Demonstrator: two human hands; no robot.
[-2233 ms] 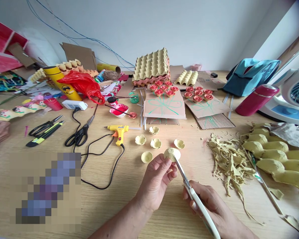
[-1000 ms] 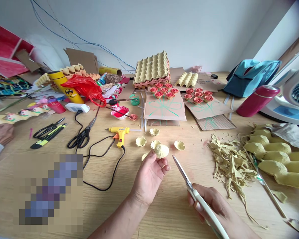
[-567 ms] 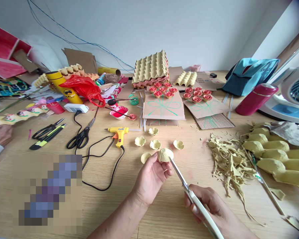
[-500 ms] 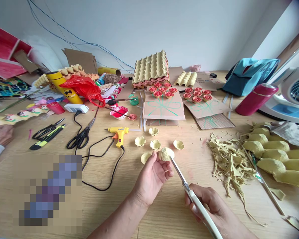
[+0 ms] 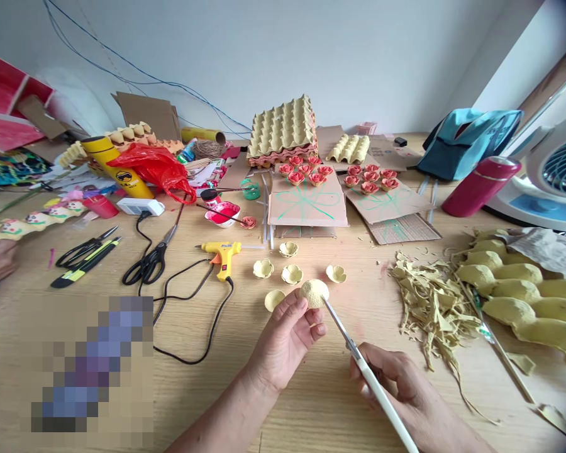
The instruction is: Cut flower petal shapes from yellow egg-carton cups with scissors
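Between the thumb and fingers of my left hand (image 5: 287, 336) is a pale yellow egg-carton cup (image 5: 314, 294), its rounded side facing me. My right hand (image 5: 400, 390) is wrapped round the white handles of a pair of scissors (image 5: 365, 371), whose blade tips touch the right edge of the cup. Just beyond my left hand, a plain round cup (image 5: 274, 300) lies on the table. Several cups cut into petal shapes, among them one flower cup (image 5: 292, 274), stand a little farther off.
Carton scraps (image 5: 419, 308) and an egg tray (image 5: 519, 283) lie at right. A yellow glue gun (image 5: 224, 257), black scissors (image 5: 151, 261) and a cutter (image 5: 85, 264) lie left. Red paper flowers (image 5: 306, 168) sit on cardboard (image 5: 306, 204). Another person's hand (image 5: 0, 259) is at far left.
My left thumb has shifted slightly right and down against the cup. The scissors stay at its right edge, and the whole view has moved a little.
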